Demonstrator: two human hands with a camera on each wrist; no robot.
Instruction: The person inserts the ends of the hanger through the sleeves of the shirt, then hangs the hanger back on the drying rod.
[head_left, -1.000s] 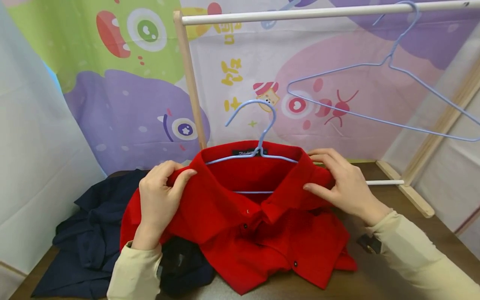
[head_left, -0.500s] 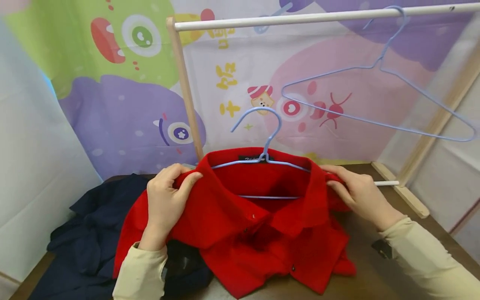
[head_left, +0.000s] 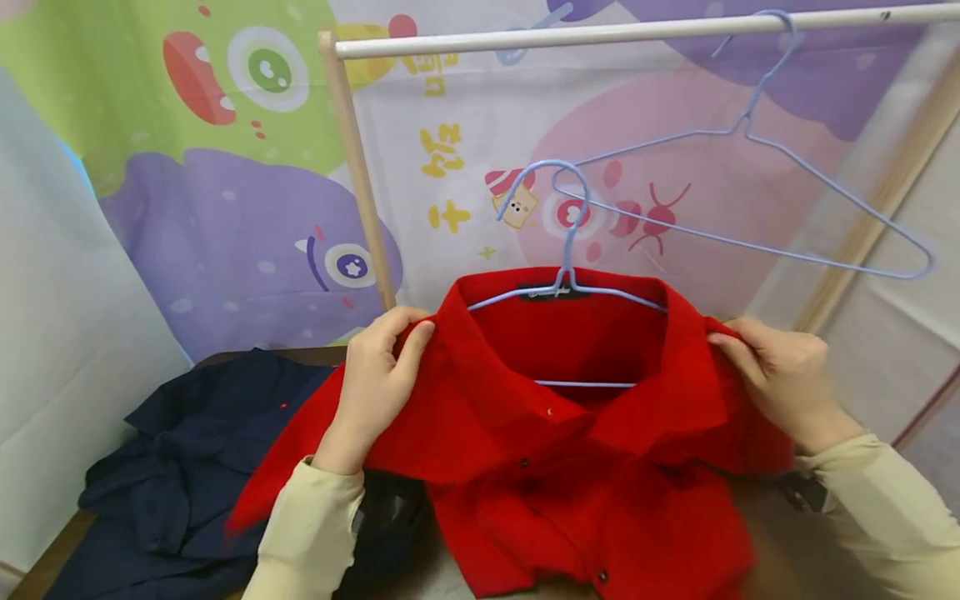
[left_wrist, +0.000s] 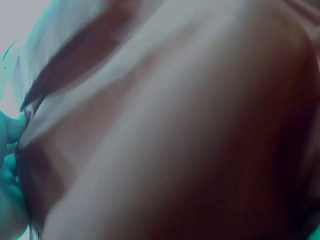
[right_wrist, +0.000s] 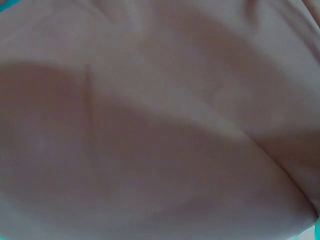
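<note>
A red shirt (head_left: pixel 480 425) with a collar and dark buttons hangs over a light blue hanger (head_left: pixel 576 242), whose hook rises from the neck opening. My left hand (head_left: pixel 378 375) pinches the shirt's shoulder on the left, thumb in front. On the other side my right hand (head_left: pixel 787 375) grips the opposite shoulder between thumb and fingers. The hanger's ends are hidden inside the shirt. In the left wrist view, blurred shirt cloth (left_wrist: pixel 150 140) covers most of the picture, with fingers (left_wrist: pixel 12 175) at the left edge. Cloth (right_wrist: pixel 150 150) also fills the right wrist view.
Behind the shirt stands a rack with a white rail (head_left: pixel 600 33) and a wooden post (head_left: pixel 360 167). A second light blue hanger (head_left: pixel 675 137) hangs bare from the rail. Dark navy clothing (head_left: pixel 180 467) lies crumpled on the brown table at the left. A patterned curtain (head_left: pixel 255 225) is behind.
The right hand has closed on the shirt's shoulder and moved outward. Both hands have raised the shirt and hanger and shifted them to the right, and the cloth between them is spread wider.
</note>
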